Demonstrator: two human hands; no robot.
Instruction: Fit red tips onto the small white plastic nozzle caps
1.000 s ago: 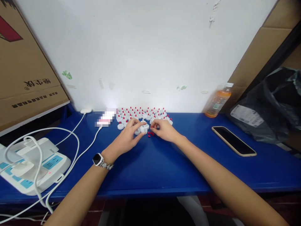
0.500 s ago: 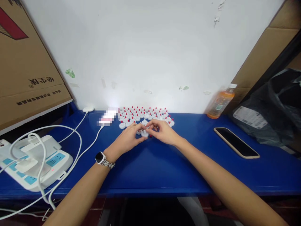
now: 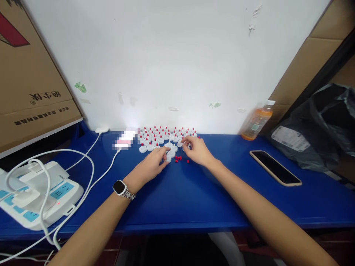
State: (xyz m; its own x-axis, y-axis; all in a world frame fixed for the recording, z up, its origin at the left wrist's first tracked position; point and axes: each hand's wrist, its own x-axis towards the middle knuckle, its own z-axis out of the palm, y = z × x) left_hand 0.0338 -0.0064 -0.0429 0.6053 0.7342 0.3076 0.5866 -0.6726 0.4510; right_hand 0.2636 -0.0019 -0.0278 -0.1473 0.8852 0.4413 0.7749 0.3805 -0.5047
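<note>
Both hands (image 3: 172, 157) at the white caps (image 3: 163, 138) — open blue table (image 3: 194, 199) nearer.

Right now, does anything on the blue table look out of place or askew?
Mostly tidy. A few loose red plugs lie scattered on the blue table between the left hand and right hand, apart from the capped white pieces. The orange bottle appears to lean.

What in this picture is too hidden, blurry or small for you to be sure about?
- Head view: whether the left hand grips a white cap; its fingertips cover it.
- What the right hand pinches: too small.
- The pixelated patch on the blue table hides an object.
- The orange bottle label: blurred.
- The cardboard box: cut off by the left edge.
</note>
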